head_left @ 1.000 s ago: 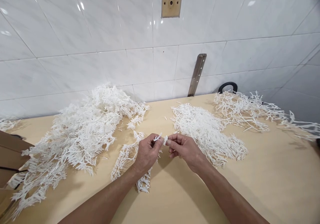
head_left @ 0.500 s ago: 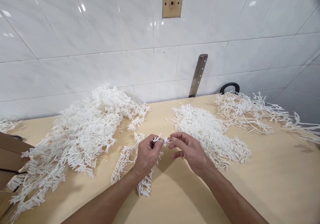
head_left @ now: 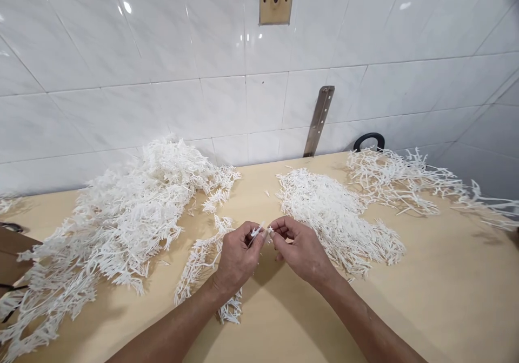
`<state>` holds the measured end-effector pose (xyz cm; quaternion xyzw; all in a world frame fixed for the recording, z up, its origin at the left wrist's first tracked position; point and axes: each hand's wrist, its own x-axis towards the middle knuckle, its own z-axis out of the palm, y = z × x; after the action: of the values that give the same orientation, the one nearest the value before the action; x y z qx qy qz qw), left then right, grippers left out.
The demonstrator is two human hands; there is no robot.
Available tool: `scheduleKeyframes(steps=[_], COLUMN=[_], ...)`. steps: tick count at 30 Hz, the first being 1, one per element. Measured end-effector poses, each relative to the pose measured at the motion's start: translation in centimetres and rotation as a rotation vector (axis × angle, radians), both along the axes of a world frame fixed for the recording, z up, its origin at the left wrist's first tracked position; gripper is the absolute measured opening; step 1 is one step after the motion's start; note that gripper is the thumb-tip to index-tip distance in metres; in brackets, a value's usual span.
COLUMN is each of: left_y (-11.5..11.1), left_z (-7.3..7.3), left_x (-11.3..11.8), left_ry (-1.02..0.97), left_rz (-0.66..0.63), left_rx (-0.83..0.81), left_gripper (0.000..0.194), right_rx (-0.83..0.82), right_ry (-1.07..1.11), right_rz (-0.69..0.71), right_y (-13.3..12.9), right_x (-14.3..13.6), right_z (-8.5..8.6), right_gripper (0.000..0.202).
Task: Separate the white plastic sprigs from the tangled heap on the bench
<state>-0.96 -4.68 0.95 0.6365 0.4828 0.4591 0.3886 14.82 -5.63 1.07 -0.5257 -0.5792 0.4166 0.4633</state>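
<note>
My left hand pinches a small white branched plastic piece between thumb and fingers. Thumb and forefinger of my right hand are closed on the same piece, their tips meeting those of the left. Just behind and below my left hand lies a strip of white branched pieces, partly covered by that hand and wrist. To the right of my right hand sits a flat pile of fine white pieces. A taller heap of white branched pieces spreads over the table's left side.
Looser, longer white branches lie at the back right beside a black curved handle. A metal strip leans on the tiled wall behind the wooden table. A cardboard box stands at the left edge.
My right hand has moved left, and its parted fingers have closed on the white piece at my left fingertips. The view has shifted slightly.
</note>
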Motion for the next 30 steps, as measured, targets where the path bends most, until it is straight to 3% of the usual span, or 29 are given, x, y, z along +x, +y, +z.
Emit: scheduleKeyframes(steps=[6,13,17,21,24,30], left_y=[0.0,0.3,0.3,0.3,0.6,1.1], left_z=[0.3,-0.3,-0.5,-0.3,-0.6,-1.1], left_x=[-0.1,-0.7,-0.7,-0.7,-0.7,-0.8], left_ry=[0.125,0.288,0.301,0.193,0.087,0.015], left_rz=[-0.059,-0.108,-0.174,-0.204,-0.194,-0.138], left_rx=[0.057,0.273,0.275,0.077,-0.059,-0.074], left_gripper=[0.029,0.025,0.023,0.028,0.033,0.031], right_rx=[0.009,0.127,-0.033,-0.218,-0.222,-0.139], right_ry=[-0.113,-0.403,-0.252,-0.065,0.026,0.175], right_rz=[0.039,0.094,0.155,0.249,0.282,0.284], right_y=[-0.1,-0.2,-0.3,-0.4,-0.2,0.5], right_x=[0.5,1.8,1.9,2.0,2.0,1.7], right_z=[0.7,0.6,1.0,1.1,0.7,0.3], right_gripper=[0.01,0.012,0.018,0.022,0.025,0.026])
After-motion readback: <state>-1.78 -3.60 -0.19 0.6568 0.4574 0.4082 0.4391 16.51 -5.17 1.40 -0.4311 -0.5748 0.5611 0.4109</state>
